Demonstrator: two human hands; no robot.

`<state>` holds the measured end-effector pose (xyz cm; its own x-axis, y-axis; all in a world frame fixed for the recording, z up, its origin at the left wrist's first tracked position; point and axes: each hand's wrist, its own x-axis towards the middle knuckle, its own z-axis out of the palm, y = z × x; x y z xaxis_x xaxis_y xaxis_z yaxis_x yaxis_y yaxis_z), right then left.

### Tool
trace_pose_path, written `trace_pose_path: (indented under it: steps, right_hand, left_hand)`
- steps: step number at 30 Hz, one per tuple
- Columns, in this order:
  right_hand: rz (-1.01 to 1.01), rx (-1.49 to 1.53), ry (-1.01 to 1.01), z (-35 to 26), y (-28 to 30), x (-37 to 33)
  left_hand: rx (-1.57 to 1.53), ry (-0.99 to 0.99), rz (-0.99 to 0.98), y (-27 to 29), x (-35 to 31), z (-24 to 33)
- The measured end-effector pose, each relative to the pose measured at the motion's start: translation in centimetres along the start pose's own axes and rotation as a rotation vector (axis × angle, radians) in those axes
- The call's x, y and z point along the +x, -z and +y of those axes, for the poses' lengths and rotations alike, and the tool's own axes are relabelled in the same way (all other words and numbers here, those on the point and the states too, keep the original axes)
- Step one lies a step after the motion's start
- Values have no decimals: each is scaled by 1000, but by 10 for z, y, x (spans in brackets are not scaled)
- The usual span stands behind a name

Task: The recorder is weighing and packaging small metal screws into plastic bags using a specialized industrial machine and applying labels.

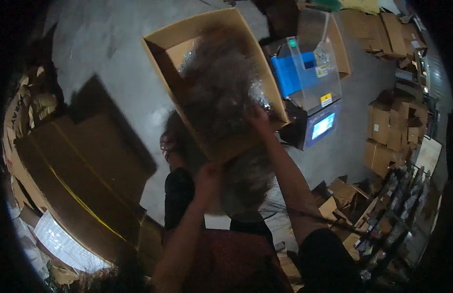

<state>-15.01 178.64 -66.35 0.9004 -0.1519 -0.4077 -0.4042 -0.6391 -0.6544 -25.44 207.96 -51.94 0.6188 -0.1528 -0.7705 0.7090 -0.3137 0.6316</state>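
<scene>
Straight ahead of the person's knees sits an open cardboard box [268, 83], its long axis running away from the body with the far end leaning left. Inside lies a dark, blurred bundle [221, 73] with shiny clear film [259, 93] showing along its right side. From where I stand, the bundle is forward of both hands, stretched along the box, and the right hand [257, 118] is the nearer: it reaches inside the near right corner, right by the film, fingers seemingly bent, though I cannot tell whether they grip it. The left hand [208, 178] is lower, at the box's near left corner, looking loosely curled; whether it holds the cardboard I cannot tell. Just right of the box stands a blue-panelled machine [309, 88]
</scene>
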Motion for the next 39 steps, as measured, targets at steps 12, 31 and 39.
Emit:
trace_pose_path:
  steps: [12,31,39]
  right_hand:
    - [-440,1318,-4,-119,222,-215]
    - [-642,1508,138,-123,371,-417]
    - [-726,1350,344,-128,327,-461]
  left_hand:
    - [-966,-90,-524,-102,-78,96]
    - [-669,-300,-31,-201,-345,160]
    - [-725,-360,-28,-229,-376,111]
